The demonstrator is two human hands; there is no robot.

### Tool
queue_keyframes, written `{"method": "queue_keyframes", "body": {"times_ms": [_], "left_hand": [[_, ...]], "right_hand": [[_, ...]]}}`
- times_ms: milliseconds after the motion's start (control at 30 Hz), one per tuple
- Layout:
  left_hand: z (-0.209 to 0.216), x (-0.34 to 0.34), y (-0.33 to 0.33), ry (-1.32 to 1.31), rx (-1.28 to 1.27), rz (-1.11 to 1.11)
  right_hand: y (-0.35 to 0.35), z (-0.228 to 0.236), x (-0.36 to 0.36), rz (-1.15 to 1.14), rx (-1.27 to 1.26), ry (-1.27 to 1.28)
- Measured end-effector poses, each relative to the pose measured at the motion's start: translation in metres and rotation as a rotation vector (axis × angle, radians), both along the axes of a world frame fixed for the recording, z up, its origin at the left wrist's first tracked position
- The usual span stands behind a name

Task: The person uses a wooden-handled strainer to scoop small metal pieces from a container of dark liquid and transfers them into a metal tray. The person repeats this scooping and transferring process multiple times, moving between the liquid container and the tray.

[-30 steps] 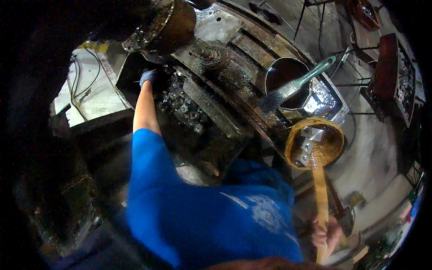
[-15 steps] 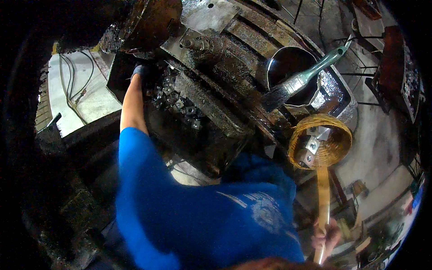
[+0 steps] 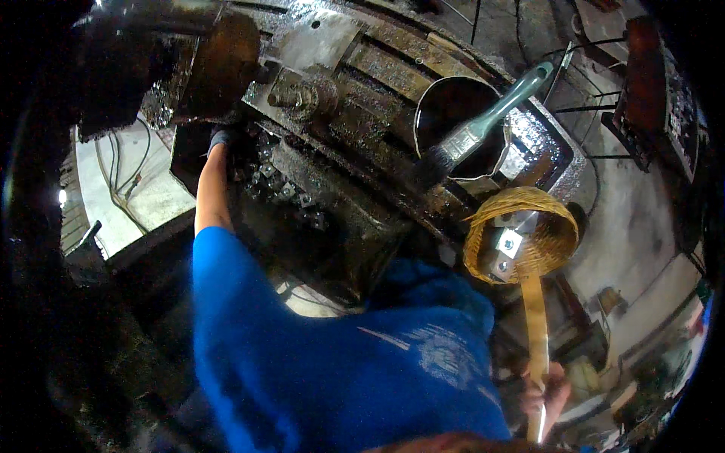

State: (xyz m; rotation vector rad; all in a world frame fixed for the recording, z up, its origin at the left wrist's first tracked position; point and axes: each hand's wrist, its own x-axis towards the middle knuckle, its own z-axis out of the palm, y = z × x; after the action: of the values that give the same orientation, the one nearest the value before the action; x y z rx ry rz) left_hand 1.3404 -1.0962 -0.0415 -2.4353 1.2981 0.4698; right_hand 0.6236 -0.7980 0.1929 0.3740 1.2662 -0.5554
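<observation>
My left arm stretches forward into a dark, oily trough, and my left hand (image 3: 222, 138), in a grey glove, reaches into its far left end; shadow hides the fingers. Beside it in the trough lie several small square metal pieces with holes (image 3: 273, 181). At the lower right my right hand (image 3: 550, 391) is wrapped round the flat, pale handle of a woven bamboo strainer (image 3: 483, 245). The strainer's bowl is tilted toward me, with a few shiny square metal pieces (image 3: 507, 249) inside.
Beyond the trough is an oily, slotted machine table (image 3: 393, 72). A round container (image 3: 434, 98) stands on it, with a green-handled paintbrush (image 3: 483, 124) across it. A rusty machine part (image 3: 226, 68) overhangs near my left hand. Cables (image 3: 113, 166) lie on a pale surface at left.
The view has shifted, so the machine table and brush appear farther left. My left hand remains in the trough's far end; my right hand still holds the strainer, whose metal pieces have shifted slightly.
</observation>
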Motion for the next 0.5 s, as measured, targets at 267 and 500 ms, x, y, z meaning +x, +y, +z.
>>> {"method": "queue_keyframes", "body": {"times_ms": [267, 500], "left_hand": [[0.003, 0.003, 0.0, -0.043, -0.015, -0.011], [0.008, -0.01, -0.004, -0.03, -0.045, -0.037]], "right_hand": [[-0.007, -0.002, -0.006, -0.064, 0.037, -0.184], [-0.006, 0.006, 0.004, -0.041, -0.024, -0.111]]}}
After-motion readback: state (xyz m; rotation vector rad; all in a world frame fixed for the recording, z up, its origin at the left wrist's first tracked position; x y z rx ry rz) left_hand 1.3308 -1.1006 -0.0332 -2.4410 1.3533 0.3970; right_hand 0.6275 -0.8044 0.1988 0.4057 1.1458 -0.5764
